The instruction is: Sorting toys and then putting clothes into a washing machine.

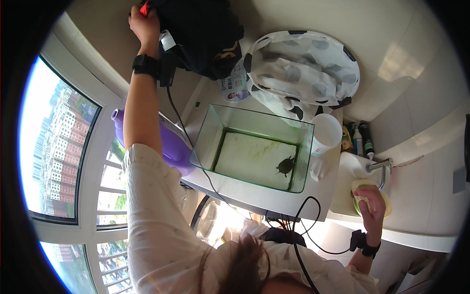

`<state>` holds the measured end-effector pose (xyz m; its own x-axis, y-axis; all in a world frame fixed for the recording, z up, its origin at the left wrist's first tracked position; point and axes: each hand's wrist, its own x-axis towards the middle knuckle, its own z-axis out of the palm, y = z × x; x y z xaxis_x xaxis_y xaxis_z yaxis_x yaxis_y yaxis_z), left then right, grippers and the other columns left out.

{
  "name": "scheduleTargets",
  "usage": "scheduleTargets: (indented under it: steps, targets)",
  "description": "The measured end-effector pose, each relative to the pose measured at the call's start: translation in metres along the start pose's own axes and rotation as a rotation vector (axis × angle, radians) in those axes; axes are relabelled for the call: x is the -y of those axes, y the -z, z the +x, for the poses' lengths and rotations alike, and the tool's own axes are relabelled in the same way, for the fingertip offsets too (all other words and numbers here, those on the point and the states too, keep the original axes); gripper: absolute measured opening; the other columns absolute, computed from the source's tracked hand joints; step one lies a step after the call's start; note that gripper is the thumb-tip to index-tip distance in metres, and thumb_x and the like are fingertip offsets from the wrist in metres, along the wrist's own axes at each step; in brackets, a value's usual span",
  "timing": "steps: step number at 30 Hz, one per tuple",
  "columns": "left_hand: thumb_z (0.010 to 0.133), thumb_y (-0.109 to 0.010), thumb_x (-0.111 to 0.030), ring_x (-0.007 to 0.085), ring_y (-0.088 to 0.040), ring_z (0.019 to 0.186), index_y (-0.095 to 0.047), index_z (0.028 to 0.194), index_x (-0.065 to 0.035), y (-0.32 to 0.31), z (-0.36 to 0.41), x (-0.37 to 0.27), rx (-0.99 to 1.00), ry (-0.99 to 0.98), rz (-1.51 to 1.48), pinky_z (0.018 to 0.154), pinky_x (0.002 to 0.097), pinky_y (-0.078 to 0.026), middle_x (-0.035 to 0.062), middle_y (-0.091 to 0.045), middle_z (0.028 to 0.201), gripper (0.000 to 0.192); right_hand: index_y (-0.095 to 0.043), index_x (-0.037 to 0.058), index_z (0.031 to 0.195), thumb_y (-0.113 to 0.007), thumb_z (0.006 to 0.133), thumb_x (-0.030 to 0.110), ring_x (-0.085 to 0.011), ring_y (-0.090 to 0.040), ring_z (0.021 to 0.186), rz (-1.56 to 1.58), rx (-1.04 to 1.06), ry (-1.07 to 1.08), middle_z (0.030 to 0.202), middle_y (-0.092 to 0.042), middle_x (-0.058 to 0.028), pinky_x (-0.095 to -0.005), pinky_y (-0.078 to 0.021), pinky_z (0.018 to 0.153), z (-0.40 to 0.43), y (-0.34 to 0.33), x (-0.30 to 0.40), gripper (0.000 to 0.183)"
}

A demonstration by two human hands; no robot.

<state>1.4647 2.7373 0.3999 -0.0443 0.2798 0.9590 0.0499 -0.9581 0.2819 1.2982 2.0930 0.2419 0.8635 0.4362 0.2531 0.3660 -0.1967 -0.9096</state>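
My left hand [144, 22] reaches to the top left, its fingers closed on a red piece beside a bundle of black cloth [198, 36] with a white tag. On the right, my right hand [371, 204] hovers over a sink corner near a pale round basin [387, 205], fingers curled; whether it touches anything there is unclear. Between the arms stands a glass tank [253, 154] on a white top, with a small dark turtle [285, 166] near its right end. A white plastic tub [326, 133] stands right of the tank.
A collapsible white laundry basket with dark spots [301, 70] leans behind the tank. A purple bottle [172, 149] stands left, near the window. Several bottles [361, 137] stand beside the faucet [380, 165]. A black cable [211, 180] crosses the tank's left corner; more cables loop below.
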Motion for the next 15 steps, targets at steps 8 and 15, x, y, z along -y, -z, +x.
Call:
scheduleTargets:
  steps: [8, 15]
  targets:
    - [0.073, -0.059, -0.002, 0.0159, -0.055, 0.075, -0.052, 0.093, -0.0028, 0.156, 0.098, -0.066, -0.047, 0.067, -0.580, 0.069, 0.0276, -0.045, 0.0027, -0.057, 0.081, 0.021, -0.055, -0.0010, 0.099, -0.054, 0.077, -0.002, -0.0213, -0.053, 0.091, 0.107, 0.092, 0.057, 0.099, -0.052, -0.0124, -0.0314, -0.0415, 0.085, -0.012, 0.016, -0.013, 0.022]
    - [0.073, -0.060, -0.004, 0.0169, -0.055, 0.079, -0.051, 0.096, -0.0033, 0.338, 0.029, -0.177, 0.320, 0.317, -0.755, 0.071, 0.0281, -0.045, 0.0037, -0.056, 0.085, 0.025, -0.055, -0.0012, 0.098, -0.053, 0.076, -0.001, -0.0207, -0.053, 0.093, 0.151, 0.241, 0.068, 0.100, -0.052, -0.0118, -0.0304, -0.0403, 0.086, -0.014, 0.021, -0.021, 0.022]
